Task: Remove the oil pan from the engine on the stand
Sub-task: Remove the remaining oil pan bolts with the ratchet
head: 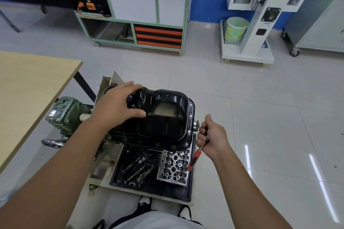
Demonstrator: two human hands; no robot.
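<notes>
The black oil pan [163, 113] sits upturned on top of the engine [149, 139] on the stand, its bolt flange running along the near and right edges. My left hand [115, 108] lies over the pan's left end, fingers [130, 87] spread and curved round the far corner, thumb pressing on the pan's top face toward the middle. Just right of the pan, close to a metal stub at the engine's end, my right hand [210, 139] is curled tight round the shaft of a tool [194, 158]; its red-and-black handle sticks down out of the fist toward me. I cannot tell what the tool's working end is, since the fist hides it.

Below both hands a black tray [188, 191] on the stand's base holds a grey cylinder head [174, 165] under my right fingers and camshafts [134, 169] beside it. Left of my left hand are the stand's green gearbox [63, 115] and a wooden surface [28, 89]. Beyond my fingers lies tiled floor [260, 108], then a green-framed cart [147, 9].
</notes>
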